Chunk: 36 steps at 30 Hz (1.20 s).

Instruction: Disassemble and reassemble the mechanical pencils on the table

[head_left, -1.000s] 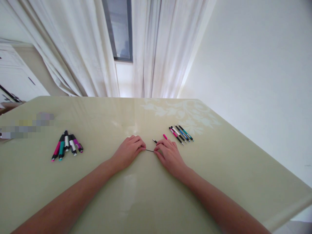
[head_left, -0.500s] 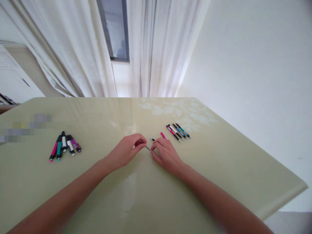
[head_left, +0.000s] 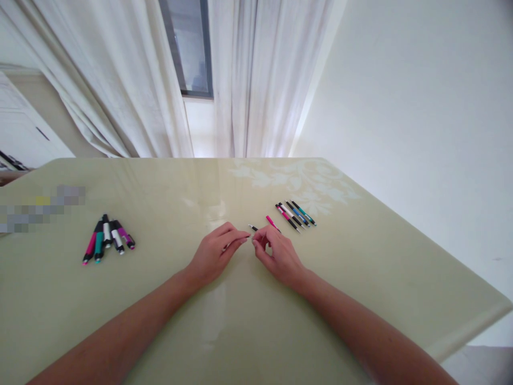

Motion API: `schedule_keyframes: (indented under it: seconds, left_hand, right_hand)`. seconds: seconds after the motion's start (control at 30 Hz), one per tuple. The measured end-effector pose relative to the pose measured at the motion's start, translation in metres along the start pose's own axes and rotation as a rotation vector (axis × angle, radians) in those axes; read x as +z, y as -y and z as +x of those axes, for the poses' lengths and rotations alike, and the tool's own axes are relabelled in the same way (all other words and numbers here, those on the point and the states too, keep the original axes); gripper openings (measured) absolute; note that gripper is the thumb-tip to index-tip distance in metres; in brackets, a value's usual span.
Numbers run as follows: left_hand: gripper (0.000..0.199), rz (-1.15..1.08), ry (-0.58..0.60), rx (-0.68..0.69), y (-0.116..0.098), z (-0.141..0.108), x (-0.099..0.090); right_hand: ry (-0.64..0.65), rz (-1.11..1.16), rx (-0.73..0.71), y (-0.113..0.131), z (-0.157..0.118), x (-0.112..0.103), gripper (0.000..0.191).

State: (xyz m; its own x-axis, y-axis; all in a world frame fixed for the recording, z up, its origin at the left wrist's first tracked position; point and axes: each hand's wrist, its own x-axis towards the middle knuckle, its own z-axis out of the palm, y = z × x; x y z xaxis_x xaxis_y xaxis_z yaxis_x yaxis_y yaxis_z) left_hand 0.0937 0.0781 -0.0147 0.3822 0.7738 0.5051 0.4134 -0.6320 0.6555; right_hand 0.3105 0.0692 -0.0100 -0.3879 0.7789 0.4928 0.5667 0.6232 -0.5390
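Note:
Fingertips pinched, my left hand (head_left: 216, 252) holds a thin dark stick (head_left: 247, 237), mostly hidden by the fingers. Its exposed end points at my right hand (head_left: 278, 253), whose thumb and forefinger are closed close to it. Whether those right fingertips grip the stick or something tiny, I cannot make out. Just beyond the right knuckles lie a pink pen part (head_left: 272, 222) and a black pen part with a silver tip (head_left: 253, 228), both partly covered by the hand.
Several pens (head_left: 295, 215) lie side by side at the right. On the left rests a loose pile of thicker pen barrels (head_left: 107, 236) in pink, teal, white and purple. A blurred-out object (head_left: 44, 209) is at the table's (head_left: 224, 337) far left.
My right fingers have lifted and turned, coming level with the left fingertips. My left hand has shifted slightly right, and less of the dark stick shows between the hands.

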Motion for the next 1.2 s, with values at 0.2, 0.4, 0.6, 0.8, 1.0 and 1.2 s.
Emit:
schedule_keyframes:
  seconds: [0.2,0.4,0.6,0.8,1.0,1.2]
  left_hand:
    - [0.024,0.079,-0.012,0.003,-0.0021,0.0010,0.0012]
    - [0.024,0.157,0.030,0.074,-0.0023,0.0008,0.0004]
    - [0.024,0.204,-0.005,0.099,-0.0009,0.0004,0.0016]
    - [0.023,0.223,0.004,0.107,-0.0001,0.0007,0.0014]
    - [0.021,0.271,0.007,0.123,0.0000,0.0010,0.0015]
    - [0.021,0.266,-0.019,0.109,-0.0003,0.0008,0.0022]
  right_hand:
    - [-0.070,0.017,-0.005,0.0011,0.0008,-0.0030,0.002]
    - [-0.054,0.009,0.003,-0.0011,0.0006,-0.0020,0.001]
    - [-0.047,-0.021,0.000,-0.0021,0.0009,-0.0038,0.002]
    - [-0.042,-0.029,-0.018,-0.0024,0.0013,-0.0046,0.003]
    - [-0.061,-0.021,-0.018,-0.0029,0.0010,-0.0039,0.003]
    - [-0.062,-0.039,-0.014,-0.0026,0.0013,-0.0038,0.004]
